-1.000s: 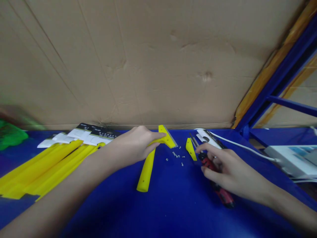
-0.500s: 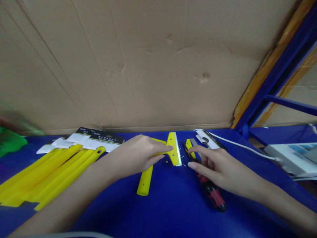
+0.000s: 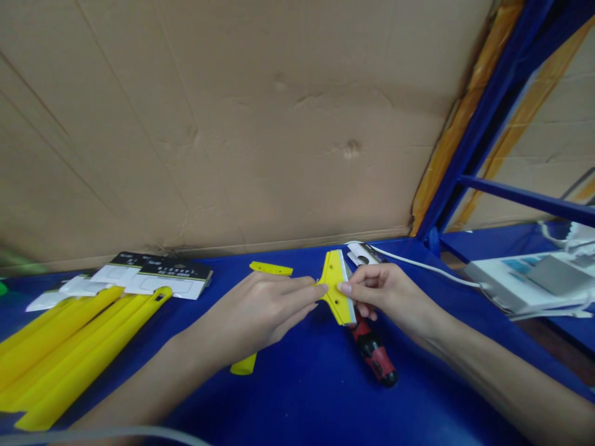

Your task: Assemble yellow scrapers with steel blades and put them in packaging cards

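Note:
A yellow scraper head with a metal blade along its right side is held between both hands. My left hand is closed on its narrow neck. With thumb and fingers, my right hand pinches the blade side. A red and black screwdriver lies beneath and in front of my right hand, its tip end hidden. Under my left wrist, the end of a yellow tube handle shows. Behind the left hand lies a yellow strip with holes.
Several yellow long-handled scrapers with black and white cards lie at the left. A white card and a white cable are at the back. A white device stands at the right, beside a blue frame.
My right hand has left the screwdriver and moved onto the scraper head's blade side. The scraper head now appears raised and tilted, still in my left hand. The view has shifted right.

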A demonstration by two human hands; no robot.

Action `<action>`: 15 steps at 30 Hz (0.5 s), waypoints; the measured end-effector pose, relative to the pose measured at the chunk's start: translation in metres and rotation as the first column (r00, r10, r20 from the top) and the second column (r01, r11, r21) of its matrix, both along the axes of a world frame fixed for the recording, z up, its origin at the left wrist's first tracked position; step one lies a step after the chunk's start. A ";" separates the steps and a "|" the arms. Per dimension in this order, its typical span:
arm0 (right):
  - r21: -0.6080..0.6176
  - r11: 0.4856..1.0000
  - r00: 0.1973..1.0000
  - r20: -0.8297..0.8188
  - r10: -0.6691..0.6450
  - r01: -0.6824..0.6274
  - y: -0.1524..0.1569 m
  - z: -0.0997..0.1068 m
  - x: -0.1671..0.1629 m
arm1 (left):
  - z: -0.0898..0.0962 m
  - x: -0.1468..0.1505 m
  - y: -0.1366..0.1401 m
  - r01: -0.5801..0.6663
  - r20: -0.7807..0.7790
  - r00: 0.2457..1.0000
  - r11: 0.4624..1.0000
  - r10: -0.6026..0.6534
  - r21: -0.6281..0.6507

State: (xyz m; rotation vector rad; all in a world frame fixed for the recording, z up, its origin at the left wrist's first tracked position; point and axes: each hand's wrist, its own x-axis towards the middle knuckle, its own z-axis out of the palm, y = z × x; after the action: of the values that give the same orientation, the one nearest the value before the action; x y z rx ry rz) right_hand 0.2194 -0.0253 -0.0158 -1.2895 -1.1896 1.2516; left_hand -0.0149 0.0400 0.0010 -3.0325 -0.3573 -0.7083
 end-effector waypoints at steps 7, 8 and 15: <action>0.020 0.997 0.997 -0.028 -0.071 0.072 0.000 -0.002 0.014 | -0.002 -0.003 0.004 -0.037 0.030 0.999 0.993 0.034 0.111; 0.030 0.996 0.997 -0.019 -0.081 0.081 0.000 -0.002 0.018 | -0.001 -0.004 0.006 -0.045 0.038 0.998 0.993 0.041 0.108; 0.172 0.973 0.879 0.426 -0.214 0.154 0.011 -0.001 0.037 | 0.001 -0.006 0.012 -0.045 -0.047 0.998 0.991 0.051 0.123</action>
State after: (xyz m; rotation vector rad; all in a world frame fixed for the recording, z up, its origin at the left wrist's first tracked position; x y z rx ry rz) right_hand 0.2568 -0.0145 -0.0171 -1.5968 -1.4004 0.7420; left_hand -0.0208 0.0524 0.0016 -2.9104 -0.3707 -0.6255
